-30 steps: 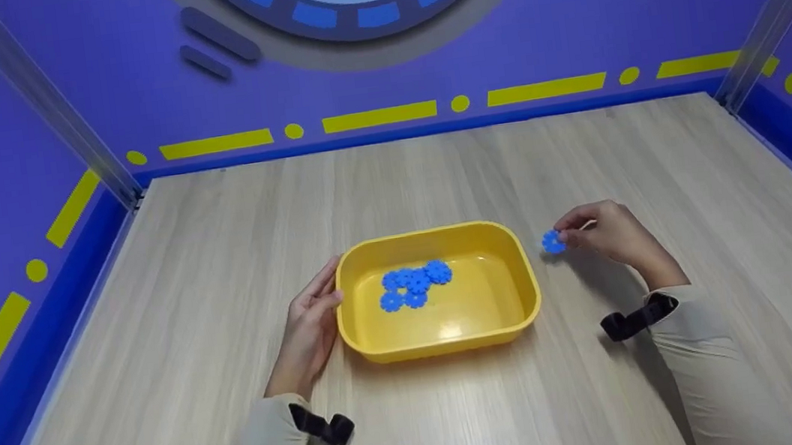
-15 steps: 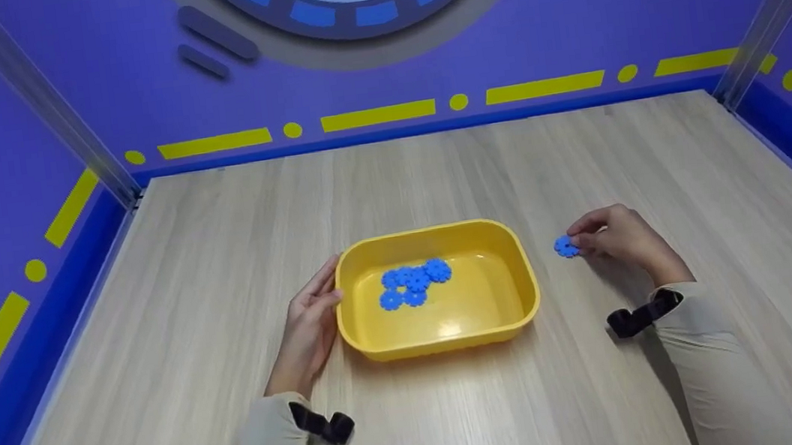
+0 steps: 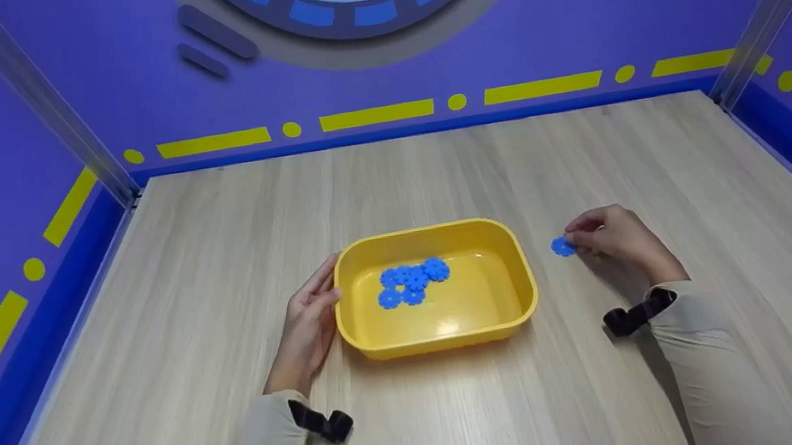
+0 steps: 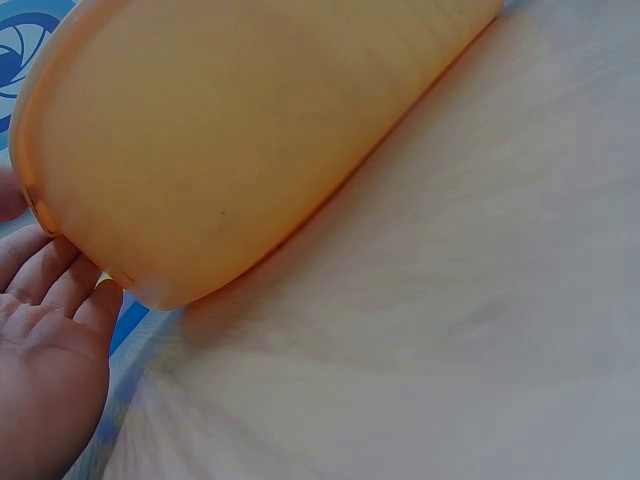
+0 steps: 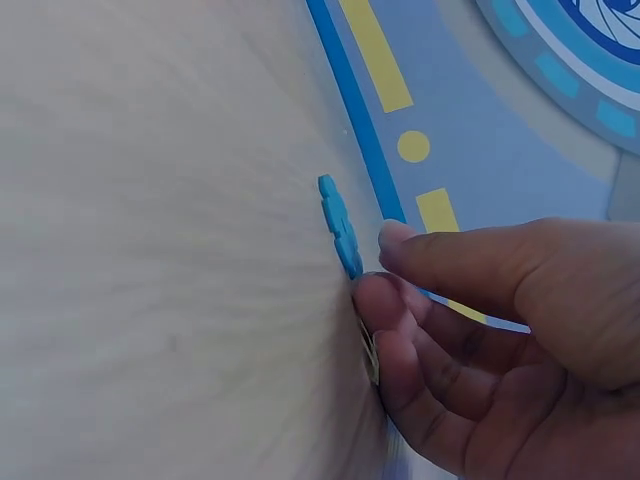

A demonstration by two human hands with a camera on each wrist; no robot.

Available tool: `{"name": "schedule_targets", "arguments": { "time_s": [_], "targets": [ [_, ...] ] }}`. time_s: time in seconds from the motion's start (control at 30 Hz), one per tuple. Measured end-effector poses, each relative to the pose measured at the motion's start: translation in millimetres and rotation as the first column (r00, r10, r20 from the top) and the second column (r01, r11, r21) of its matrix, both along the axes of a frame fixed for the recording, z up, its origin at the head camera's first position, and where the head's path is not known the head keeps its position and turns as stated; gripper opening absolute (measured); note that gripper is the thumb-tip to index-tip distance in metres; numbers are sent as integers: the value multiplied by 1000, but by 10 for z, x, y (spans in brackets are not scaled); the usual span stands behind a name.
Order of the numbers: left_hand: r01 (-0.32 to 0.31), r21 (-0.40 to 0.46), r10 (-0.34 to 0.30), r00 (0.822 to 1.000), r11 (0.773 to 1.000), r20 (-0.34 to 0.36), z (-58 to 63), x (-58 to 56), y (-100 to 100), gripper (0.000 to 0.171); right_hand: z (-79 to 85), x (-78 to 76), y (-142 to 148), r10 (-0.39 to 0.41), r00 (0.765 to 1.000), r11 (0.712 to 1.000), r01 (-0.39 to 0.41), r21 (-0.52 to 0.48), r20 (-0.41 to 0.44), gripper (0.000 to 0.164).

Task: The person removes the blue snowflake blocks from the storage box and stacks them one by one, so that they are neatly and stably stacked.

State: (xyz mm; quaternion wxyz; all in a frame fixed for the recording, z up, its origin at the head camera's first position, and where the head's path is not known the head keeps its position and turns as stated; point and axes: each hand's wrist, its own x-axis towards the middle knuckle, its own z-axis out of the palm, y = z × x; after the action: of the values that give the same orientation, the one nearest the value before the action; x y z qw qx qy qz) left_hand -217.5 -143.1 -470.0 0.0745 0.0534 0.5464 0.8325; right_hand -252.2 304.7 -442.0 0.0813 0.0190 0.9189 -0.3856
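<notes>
My left hand (image 3: 306, 329) holds the left end of a yellow plastic bin (image 3: 485, 334). Its thumb lies at the rim, while its fingers (image 4: 45, 265) bear on the outer wall in the left wrist view. Several blue snowflake building discs (image 3: 414, 278) lie in a loose cluster inside the bin, left of its middle, some overlapping. To the bin's right, my right hand (image 3: 613, 239) pinches one more blue snowflake disc (image 3: 561, 247) by its edge, low over the table. That disc (image 5: 340, 225) shows nearly edge-on in the right wrist view, partly hidden behind the fingertips.
The bin stands on a pale wood-grain table (image 3: 406, 183). Purple panels (image 3: 379, 81) with yellow markings enclose the back and both sides. A black wrist strap (image 3: 641, 313) sits at the right cuff, and another strap (image 3: 322, 422) at the left.
My right hand has lowered the disc toward the table and shifted slightly right, then a touch back left. The disc has tipped flatter. My left hand and the bin stay in place.
</notes>
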Motion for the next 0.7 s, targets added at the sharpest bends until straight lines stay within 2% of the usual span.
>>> {"name": "schedule_targets", "arguments": {
  "time_s": [0.23,0.4,0.57,0.7],
  "targets": [
    [0,-11,0,1000,1000,-3,3,1,0,57,10,2,-6,-14,1000,1000,15,-15,22,31],
    [2,-17,-2,1000,1000,2,-8,3,-1,58,64,8,-16,-3,1000,1000,3,1,0,32],
    [-1,-18,1,1000,1000,5,-9,2,-3,58,217,25,-74,-2,998,999,5,45,-61,33],
    [0,-16,0,1000,1000,5,-6,-2,-3,58,339,16,-156,51,989,997,-43,57,-142,33]
  ]
}}
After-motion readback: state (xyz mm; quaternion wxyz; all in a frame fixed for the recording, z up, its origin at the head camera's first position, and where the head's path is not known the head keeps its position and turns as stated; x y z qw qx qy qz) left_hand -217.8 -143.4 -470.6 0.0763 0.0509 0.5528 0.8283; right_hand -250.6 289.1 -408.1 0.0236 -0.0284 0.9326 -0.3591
